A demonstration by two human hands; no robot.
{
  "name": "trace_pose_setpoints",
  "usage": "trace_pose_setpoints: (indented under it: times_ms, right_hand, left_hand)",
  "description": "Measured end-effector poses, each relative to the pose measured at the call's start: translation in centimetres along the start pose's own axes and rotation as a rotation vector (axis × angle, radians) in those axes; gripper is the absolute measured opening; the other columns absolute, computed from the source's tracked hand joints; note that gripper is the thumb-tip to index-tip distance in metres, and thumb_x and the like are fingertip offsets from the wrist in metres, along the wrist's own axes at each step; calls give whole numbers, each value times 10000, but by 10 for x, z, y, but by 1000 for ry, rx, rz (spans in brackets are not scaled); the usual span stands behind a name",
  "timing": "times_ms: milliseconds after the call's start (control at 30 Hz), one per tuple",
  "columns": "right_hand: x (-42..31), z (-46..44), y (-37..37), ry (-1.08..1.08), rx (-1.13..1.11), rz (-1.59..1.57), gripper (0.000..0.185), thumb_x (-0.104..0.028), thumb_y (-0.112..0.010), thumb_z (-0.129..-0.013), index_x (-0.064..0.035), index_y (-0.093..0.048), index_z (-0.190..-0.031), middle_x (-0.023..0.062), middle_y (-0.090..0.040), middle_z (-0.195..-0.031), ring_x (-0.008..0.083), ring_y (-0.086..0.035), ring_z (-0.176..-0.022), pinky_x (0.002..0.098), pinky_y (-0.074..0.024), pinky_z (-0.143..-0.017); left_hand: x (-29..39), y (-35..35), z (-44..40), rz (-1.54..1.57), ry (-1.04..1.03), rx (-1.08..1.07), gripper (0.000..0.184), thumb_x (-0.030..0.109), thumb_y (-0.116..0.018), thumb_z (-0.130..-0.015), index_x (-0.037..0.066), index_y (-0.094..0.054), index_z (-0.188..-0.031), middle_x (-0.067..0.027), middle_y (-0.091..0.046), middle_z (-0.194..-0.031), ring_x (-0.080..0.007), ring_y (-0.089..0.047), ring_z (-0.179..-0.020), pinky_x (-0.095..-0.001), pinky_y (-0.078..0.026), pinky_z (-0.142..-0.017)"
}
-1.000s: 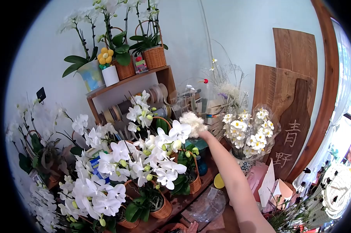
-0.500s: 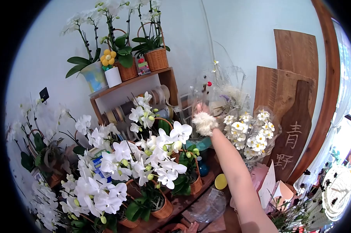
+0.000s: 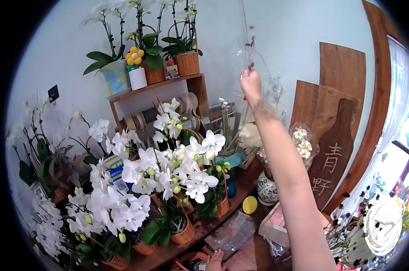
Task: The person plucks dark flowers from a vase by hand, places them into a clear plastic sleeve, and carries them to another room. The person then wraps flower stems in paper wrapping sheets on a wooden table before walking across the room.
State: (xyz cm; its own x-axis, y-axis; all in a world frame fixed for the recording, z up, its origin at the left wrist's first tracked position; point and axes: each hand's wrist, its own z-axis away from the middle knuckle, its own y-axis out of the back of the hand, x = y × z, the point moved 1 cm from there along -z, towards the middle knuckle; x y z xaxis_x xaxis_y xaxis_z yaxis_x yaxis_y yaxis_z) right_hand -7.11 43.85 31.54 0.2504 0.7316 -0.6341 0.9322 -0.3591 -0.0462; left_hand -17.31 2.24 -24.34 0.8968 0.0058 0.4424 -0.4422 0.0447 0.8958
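My right hand (image 3: 250, 86) is raised against the pale wall, its fingers closed round thin dry stems (image 3: 250, 49) with small dark tips. Their exact kind is not clear, and something see-through shows beside them. Below that hand stands a container of dried stems (image 3: 229, 131) with a teal rim, beside a pale fluffy bunch (image 3: 250, 135). Low in the view, my left hand (image 3: 216, 262) lies with its fingers stretched out at the table's edge. It is nearest to a crumpled clear plastic sheet (image 3: 236, 231) and a brown basket (image 3: 191, 262).
White orchids (image 3: 168, 176) in wicker pots crowd the left and middle. A wooden shelf (image 3: 196, 97) holds ribbon rolls and more potted orchids. At right are a blue-and-white vase (image 3: 267, 189), wooden boards (image 3: 335, 149) and a pink-lined box (image 3: 274, 221). A yellow disc (image 3: 249, 204) sits centrally.
My right hand has risen from among the dried flowers to high against the wall, with thin stems in it. The view has shifted slightly, and more of my left hand shows.
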Motion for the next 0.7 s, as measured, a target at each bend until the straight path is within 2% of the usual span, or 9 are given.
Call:
trace_pose_setpoints:
  times_ms: [100,133,233,267,367,500,567,633,700]
  right_hand:
    - [-21,-3,12,130,-27,303,248,-196,-467,-883,-23,-600,-1002,220,-639,-888,385,-604,-883,451,-460,-746]
    - [-24,-6,13,188,-12,251,242,-197,-465,-883,-21,-598,-983,218,-638,-872,383,-605,-869,448,-459,-740]
    - [-31,-19,17,310,63,114,226,-197,-458,-885,-17,-590,-924,210,-632,-827,377,-605,-827,439,-455,-722]
    - [-31,-23,21,322,109,87,221,-195,-456,-885,-17,-585,-903,207,-629,-812,376,-602,-811,437,-453,-715]
    - [-46,-12,35,366,243,-22,208,-182,-453,-882,-13,-572,-850,206,-612,-772,384,-590,-766,429,-444,-698]
    - [-52,-17,50,322,336,-43,208,-176,-467,-867,9,-557,-842,215,-610,-774,380,-591,-765,428,-444,-705]
    - [-68,-13,61,389,370,-114,229,-190,-468,-862,25,-546,-848,206,-614,-775,379,-592,-772,440,-441,-716]
    - [-93,-10,74,341,423,-198,261,-215,-474,-864,14,-589,-812,171,-626,-761,286,-602,-748,371,-450,-702]
    - [-101,-34,85,418,503,-208,292,-239,-479,-872,36,-569,-832,166,-632,-811,278,-593,-748,380,-449,-713]
  left_hand:
    - [-4,-4,-1,-17,7,-28,720,254,-595,-818,54,-254,-1420,-140,-183,-1499,-285,-142,-1391,-494,-169,-1092]
    - [5,5,4,-91,-42,108,590,270,-562,-846,44,-380,-1359,-135,-358,-1418,-298,-319,-1317,-482,-243,-1065]
    - [3,7,-1,-151,-133,222,580,289,-647,-786,16,-448,-1256,-238,-490,-1242,-322,-491,-1160,-445,-374,-993]
    - [-9,-6,-6,-53,-88,54,754,400,-653,-746,16,-379,-1335,-273,-344,-1370,-360,-315,-1302,-476,-229,-1079]
    - [25,17,-14,187,-36,213,747,422,-630,-775,1,-364,-1332,-250,-399,-1342,-358,-384,-1261,-462,-275,-1063]
    - [69,9,-44,1205,152,161,737,354,-663,-800,-43,-338,-1329,-269,-419,-1318,-372,-450,-1205,-392,-364,-1010]
    - [74,-16,-59,1347,263,103,694,289,-651,-818,-51,-329,-1331,-260,-437,-1310,-342,-457,-1210,-372,-386,-992]
    - [73,-43,-63,1088,240,162,670,275,-637,-824,-44,-335,-1330,-261,-454,-1293,-330,-473,-1199,-363,-398,-979]
    - [69,-70,-61,972,211,174,645,261,-627,-827,-39,-347,-1324,-260,-469,-1278,-318,-492,-1182,-357,-408,-967]
